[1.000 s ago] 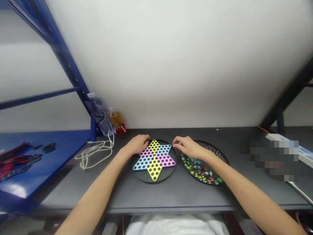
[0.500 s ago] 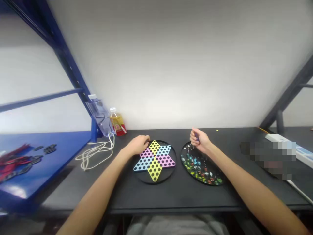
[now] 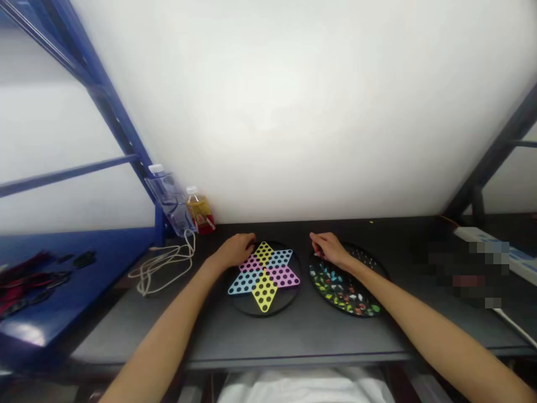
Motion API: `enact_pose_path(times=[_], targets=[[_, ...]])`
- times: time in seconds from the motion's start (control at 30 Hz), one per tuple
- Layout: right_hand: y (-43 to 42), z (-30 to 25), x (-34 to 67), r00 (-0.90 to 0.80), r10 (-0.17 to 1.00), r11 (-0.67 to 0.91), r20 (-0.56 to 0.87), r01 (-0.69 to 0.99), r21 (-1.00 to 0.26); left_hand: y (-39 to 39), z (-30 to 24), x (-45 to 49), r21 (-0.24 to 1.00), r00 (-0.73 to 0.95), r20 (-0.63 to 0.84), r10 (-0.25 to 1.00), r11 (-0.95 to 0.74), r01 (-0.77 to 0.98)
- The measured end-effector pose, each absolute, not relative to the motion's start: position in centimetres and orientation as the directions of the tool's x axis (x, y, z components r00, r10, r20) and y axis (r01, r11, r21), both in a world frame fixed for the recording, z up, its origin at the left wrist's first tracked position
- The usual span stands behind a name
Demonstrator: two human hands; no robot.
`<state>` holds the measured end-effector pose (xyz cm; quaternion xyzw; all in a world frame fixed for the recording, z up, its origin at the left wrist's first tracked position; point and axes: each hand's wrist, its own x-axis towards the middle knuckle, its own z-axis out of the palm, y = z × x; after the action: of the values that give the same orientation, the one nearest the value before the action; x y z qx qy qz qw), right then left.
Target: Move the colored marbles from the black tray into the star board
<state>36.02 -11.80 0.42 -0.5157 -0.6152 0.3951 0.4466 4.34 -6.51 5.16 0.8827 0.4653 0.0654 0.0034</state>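
1. I read the right hand [image 3: 331,251] as the nearer one to the marbles [image 3: 342,285]. It hovers over the far-left rim of the marble tray [image 3: 380,267], fingers drawn together in a pinch. I cannot tell whether a marble sits between them.
2. From that hand the star board [image 3: 264,275] lies just to the left, rim nearly touching the tray's rim, both near the middle of the table [image 3: 293,336].
3. The left hand [image 3: 237,250] rests on the board's far-left edge, fingers loosely curled and gripping nothing I can see.
4. The board is a flat black disc with a six-pointed star in yellow, pink and pale blue, pierced with rows of round holes. Its yellow points run from the far edge toward the near edge.
5. The tray is shallow, round and dark. The marbles look small, glossy and mixed in colour.
6. A white cord [image 3: 161,266] and a bottle [image 3: 199,210] sit toward the far-left corner.
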Motion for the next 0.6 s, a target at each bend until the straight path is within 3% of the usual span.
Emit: enact_pose_path(times=[0.13,0.33,0.6], targets=[[-11.90,0.30,35.79,-0.106,0.969,0.247,0.223,0.391,-0.887,-6.51,5.19,4.34,0.065,0.562,0.103,0.821,-0.569,0.820],[-12.22,0.11,35.32,-0.109,0.986,0.158,0.129,0.313,-0.936,-6.60,5.28,4.39,0.076,0.558,0.099,0.824,-0.565,0.822],[-12.76,0.92,35.31,-0.148,0.981,0.162,0.127,0.250,-0.955,-6.38,4.99,4.25,0.065,0.565,0.110,0.818,-0.573,0.817]])
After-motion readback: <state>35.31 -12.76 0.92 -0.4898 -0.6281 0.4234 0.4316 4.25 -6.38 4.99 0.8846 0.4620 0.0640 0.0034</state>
